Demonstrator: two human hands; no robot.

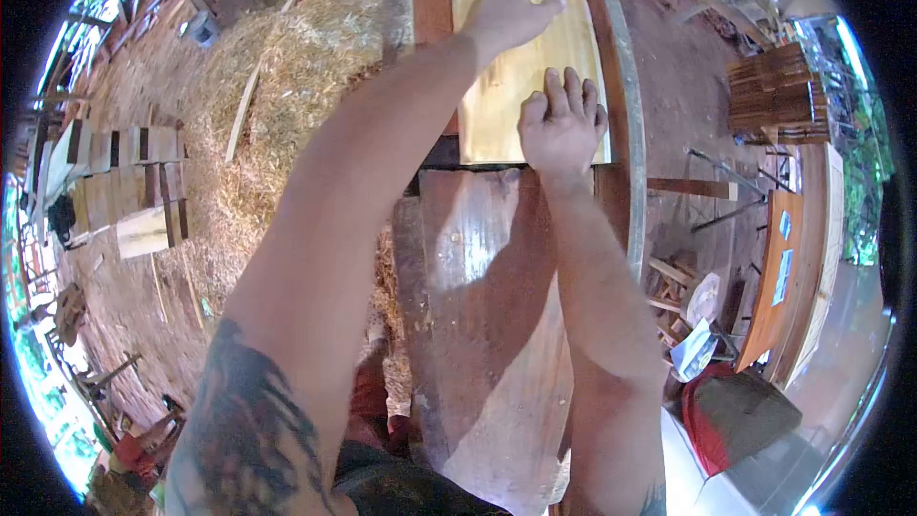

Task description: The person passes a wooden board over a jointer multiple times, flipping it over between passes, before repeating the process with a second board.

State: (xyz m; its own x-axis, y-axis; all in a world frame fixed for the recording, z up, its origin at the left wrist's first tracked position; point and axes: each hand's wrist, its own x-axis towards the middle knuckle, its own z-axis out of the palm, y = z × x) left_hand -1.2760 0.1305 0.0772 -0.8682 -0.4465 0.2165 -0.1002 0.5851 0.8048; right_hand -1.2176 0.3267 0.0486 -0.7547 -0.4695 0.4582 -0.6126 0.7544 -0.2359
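Note:
A pale yellow wooden board (487,129) lies lengthwise in front of me, its near end square across the bench. My left hand (514,15) reaches far along it, thumb and fingers apart, palm side down over the pale surface with nothing in its grasp. Closer in, my right hand (562,122) rests on the board near its right edge and near end, fingers stretched forward and slightly bent. This side of the board, a worn brown wooden bench top (478,344) runs toward my body. Shadows of my arms fall across it.
A raised rail (626,115) borders the board on the right. Wood shavings (315,67) cover the ground at left, near stacked wood pieces (143,182). At right stand stacked brown slats (776,96), an orange-brown panel (770,296) and a dark-and-red bundle (740,416).

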